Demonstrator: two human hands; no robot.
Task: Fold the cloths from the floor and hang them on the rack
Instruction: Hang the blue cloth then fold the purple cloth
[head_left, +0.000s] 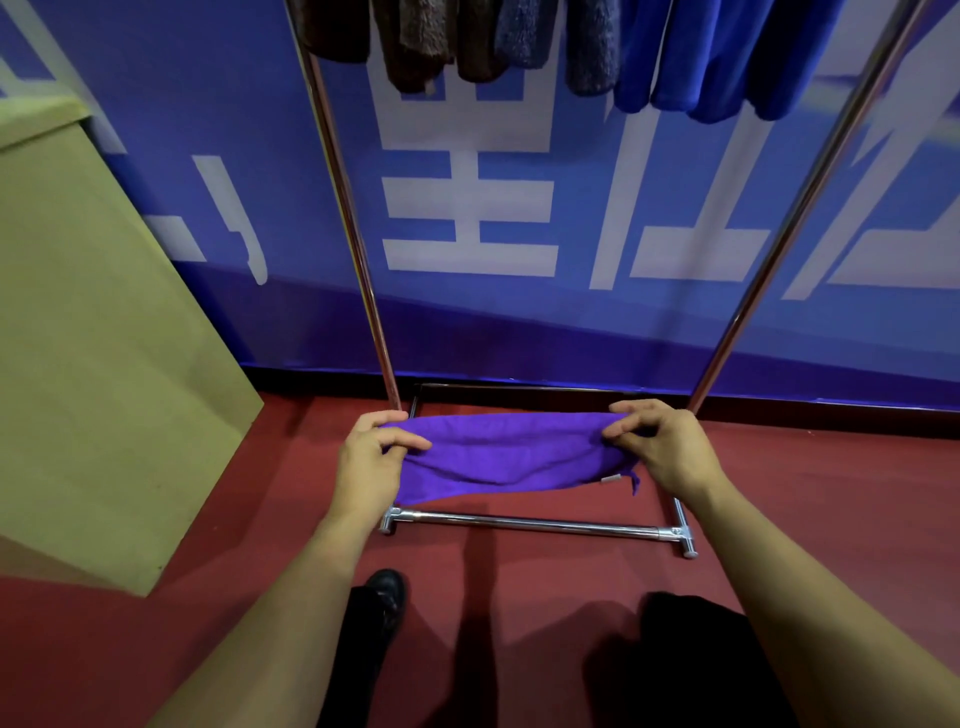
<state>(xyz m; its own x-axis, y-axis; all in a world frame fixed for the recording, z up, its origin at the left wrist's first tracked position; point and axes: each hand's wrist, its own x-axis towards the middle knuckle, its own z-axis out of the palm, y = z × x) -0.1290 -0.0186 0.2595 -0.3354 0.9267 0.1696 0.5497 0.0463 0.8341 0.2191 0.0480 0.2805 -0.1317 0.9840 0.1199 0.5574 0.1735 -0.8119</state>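
Note:
A purple cloth (504, 457) is stretched between my two hands, folded over and sagging in the middle, held in the air above the rack's base. My left hand (371, 457) pinches its left end and my right hand (660, 447) pinches its right end. The chrome rack (524, 522) stands right in front of me, its two uprights rising on either side. Several brown, grey and blue cloths (675, 57) hang from the top of the rack, whose rail is out of view.
A tan board (104, 338) leans at the left. A blue wall banner (519, 208) with white characters runs behind the rack. The floor (805, 493) is red carpet. My dark shoes and trouser legs (384, 597) show at the bottom.

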